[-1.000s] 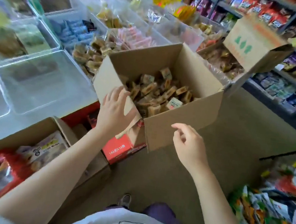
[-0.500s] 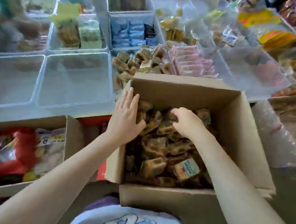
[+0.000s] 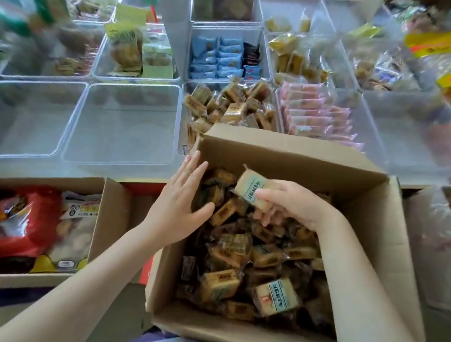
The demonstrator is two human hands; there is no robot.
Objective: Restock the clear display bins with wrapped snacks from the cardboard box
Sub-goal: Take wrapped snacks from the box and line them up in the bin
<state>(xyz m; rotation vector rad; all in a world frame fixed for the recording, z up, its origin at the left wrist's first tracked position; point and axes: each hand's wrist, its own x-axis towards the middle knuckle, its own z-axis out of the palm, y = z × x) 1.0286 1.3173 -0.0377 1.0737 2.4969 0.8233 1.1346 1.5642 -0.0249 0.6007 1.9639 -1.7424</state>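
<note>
I see the clear bins [image 3: 124, 122] behind the cardboard box [image 3: 289, 152], which is full of wrapped snacks [image 3: 238, 257]. My left hand [image 3: 180, 202] lies flat-fingered on its left wall; my right hand [image 3: 295, 205] grips one snack [image 3: 250, 188] inside.

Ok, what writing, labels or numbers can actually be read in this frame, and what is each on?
No text can be read with confidence.
Snack in the right hand: a dark vertical line of print on the pale wrapper, too blurred.
Wrapped snack low in the cardboard box: dark print on its label, illegible.
White bag in the left box: round marks, too small.
</note>
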